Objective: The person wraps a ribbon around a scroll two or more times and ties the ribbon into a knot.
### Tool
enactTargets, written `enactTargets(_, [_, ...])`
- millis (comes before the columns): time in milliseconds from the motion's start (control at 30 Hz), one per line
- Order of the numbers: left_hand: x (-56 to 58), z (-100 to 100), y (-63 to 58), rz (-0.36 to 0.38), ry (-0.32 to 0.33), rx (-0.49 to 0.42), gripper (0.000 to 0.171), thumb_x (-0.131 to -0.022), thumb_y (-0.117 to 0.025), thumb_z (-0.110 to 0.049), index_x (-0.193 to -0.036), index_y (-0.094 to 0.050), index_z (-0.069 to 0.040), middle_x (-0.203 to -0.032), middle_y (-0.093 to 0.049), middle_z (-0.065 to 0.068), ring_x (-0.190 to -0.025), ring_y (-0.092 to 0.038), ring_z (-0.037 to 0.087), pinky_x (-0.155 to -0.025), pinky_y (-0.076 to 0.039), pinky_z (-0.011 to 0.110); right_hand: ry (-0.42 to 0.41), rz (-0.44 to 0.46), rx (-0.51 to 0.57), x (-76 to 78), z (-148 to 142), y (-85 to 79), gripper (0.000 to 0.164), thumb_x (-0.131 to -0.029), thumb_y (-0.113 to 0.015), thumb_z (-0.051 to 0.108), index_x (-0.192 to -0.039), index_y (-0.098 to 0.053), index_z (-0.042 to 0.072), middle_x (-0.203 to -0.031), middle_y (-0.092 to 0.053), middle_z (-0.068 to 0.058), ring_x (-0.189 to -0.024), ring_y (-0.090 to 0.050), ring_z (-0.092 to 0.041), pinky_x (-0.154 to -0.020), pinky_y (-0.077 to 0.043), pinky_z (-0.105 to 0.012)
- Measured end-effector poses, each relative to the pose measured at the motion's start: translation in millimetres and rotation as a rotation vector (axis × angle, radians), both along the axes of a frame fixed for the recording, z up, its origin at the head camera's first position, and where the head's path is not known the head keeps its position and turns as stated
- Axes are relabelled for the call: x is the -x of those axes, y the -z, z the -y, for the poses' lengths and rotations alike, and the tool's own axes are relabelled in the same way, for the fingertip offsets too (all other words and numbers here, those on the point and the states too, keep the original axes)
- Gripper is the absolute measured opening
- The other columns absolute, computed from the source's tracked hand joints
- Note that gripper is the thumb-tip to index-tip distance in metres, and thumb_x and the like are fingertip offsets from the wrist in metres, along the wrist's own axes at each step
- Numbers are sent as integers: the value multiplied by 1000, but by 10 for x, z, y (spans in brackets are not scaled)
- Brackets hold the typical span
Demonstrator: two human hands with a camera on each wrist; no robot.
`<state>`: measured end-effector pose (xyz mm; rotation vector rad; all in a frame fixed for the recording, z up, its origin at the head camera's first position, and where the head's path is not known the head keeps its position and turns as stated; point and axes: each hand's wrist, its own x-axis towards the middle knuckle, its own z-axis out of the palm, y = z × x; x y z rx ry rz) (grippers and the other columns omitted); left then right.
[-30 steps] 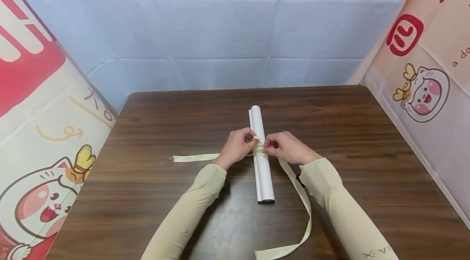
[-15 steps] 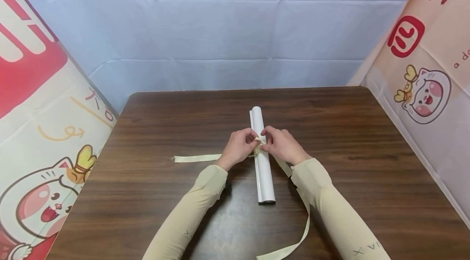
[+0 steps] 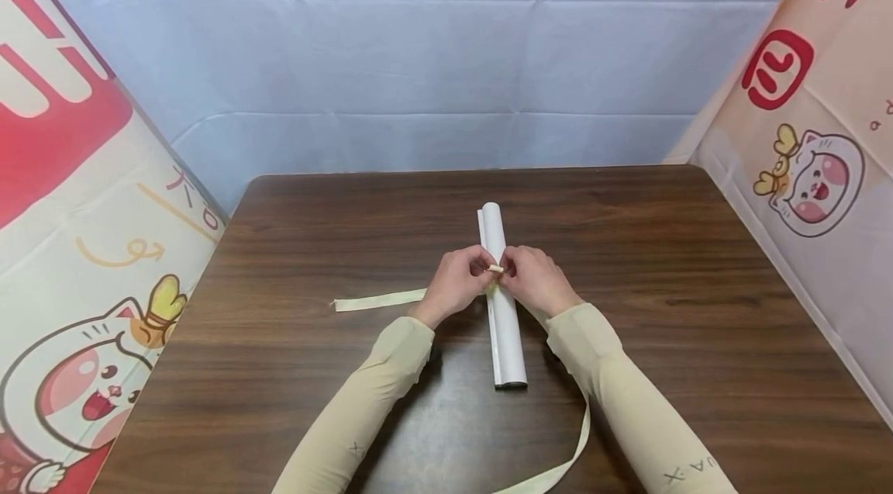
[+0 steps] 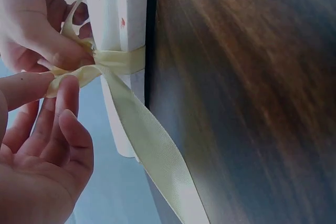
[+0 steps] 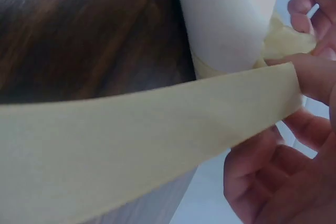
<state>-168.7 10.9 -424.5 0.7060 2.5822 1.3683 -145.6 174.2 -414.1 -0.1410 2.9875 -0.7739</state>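
A white paper roll (image 3: 509,339) lies lengthwise on the table, with a pale yellow ribbon (image 4: 123,60) wrapped round its middle. My left hand (image 3: 455,281) pinches a folded piece of the ribbon between thumb and finger just over the roll; its other fingers are loosely bent in the left wrist view. Facing it, my right hand (image 3: 540,277) pinches the ribbon near the knot, its thumb and fingertip on the strip in the right wrist view. One ribbon tail (image 3: 380,300) stretches out left on the table, the other tail (image 3: 582,432) curves toward the front edge. Fingers partly hide the knot.
The dark wood table (image 3: 314,230) carries the roll near its middle. Behind it hangs a pale blue cloth (image 3: 418,52). Printed cartoon banners stand on the left (image 3: 70,261) and on the right (image 3: 823,168).
My right hand has moved left to the knot and now pinches the ribbon beside the left hand. The front ribbon tail has been drawn slightly along with it. The left hand keeps its pinch.
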Motion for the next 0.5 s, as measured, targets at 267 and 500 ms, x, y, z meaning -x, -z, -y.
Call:
enactTargets(267, [-6,-8,41,-29,4,3,7,-87,-67,-8,-94,-67,-10,-84,-68,3,-73,-59,11,-65,-47,18,-29,-54,-20,-5,30,67,12,-88,-59,13,-100,-61,13,-77,-58,-4,-66,-54,-21,-58,-43,-35])
enactTargets(500, [4,-2,73,-39,-10,6,17,-84,-67,-4,-100,-64,-7,-86,-67,4,-74,-59,8,-69,-48,17,-93,-153,24,7,36,140,5,-86,-59,6,-84,-60,10,-74,-54,-5,-65,-50,-20,-58,-41,-32])
